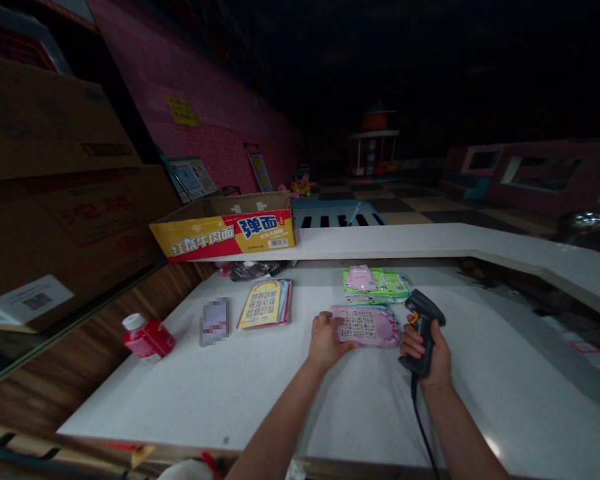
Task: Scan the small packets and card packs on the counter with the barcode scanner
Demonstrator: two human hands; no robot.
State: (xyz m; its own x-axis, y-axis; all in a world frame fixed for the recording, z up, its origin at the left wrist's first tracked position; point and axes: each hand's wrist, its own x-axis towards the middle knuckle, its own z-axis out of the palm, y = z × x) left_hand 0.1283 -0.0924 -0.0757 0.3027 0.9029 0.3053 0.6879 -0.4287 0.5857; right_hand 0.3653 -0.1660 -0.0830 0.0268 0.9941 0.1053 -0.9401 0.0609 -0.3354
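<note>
My left hand (325, 341) lies on the left edge of a pink plastic-wrapped picture booklet (366, 326), fingers over it, and appears to hold it on the white counter (240, 393). My right hand (425, 355) grips a black handheld barcode scanner (423, 328) upright, its head pointing away from me. A black cable (422, 424) runs from the scanner's base down past the counter's near edge. The scanner sits just right of the booklet, apart from it. Green packets (376, 283) lie just beyond the booklet.
A yellow picture pack (265, 304), a pixelated packet (215, 321) and a red bottle (147, 337) stand left on the counter. A black bag (256, 270) lies behind them. A noodle carton (225, 227) sits on the raised ledge (430, 239). Large cardboard boxes (55, 133) stand far left.
</note>
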